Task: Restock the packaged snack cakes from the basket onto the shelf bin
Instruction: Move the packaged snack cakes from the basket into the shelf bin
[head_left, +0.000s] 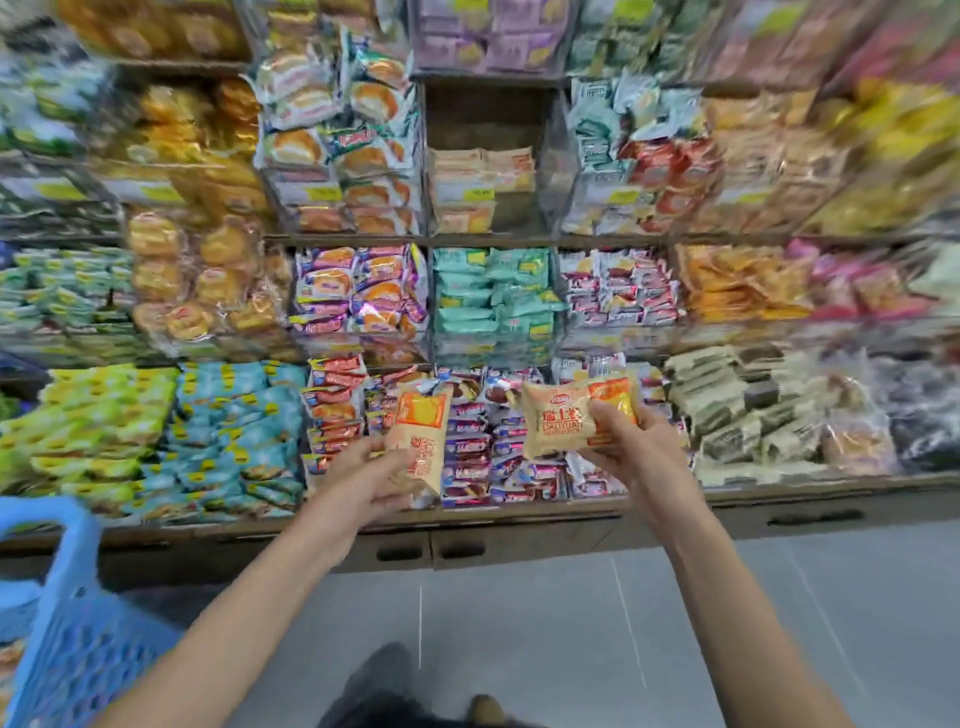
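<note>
My left hand (371, 480) grips a beige and orange snack cake packet (420, 436), held upright in front of the lowest shelf. My right hand (631, 444) pinches a second packet of the same kind (563, 418), its printed face turned toward me. Both hands are raised side by side before the shelves. Higher up in the middle, a clear shelf bin (485, 205) holds a low stack of matching beige packets, with room above them. The blue plastic basket (67, 623) stands at the lower left; its inside is mostly out of view.
Shelves of packed snacks fill the wall ahead, with full bins on every side of the middle bin. A wooden cabinet base (457, 545) with drawer handles runs under the lowest shelf. Grey floor tiles (519, 623) lie below, and a shoe (485, 709) shows at the bottom edge.
</note>
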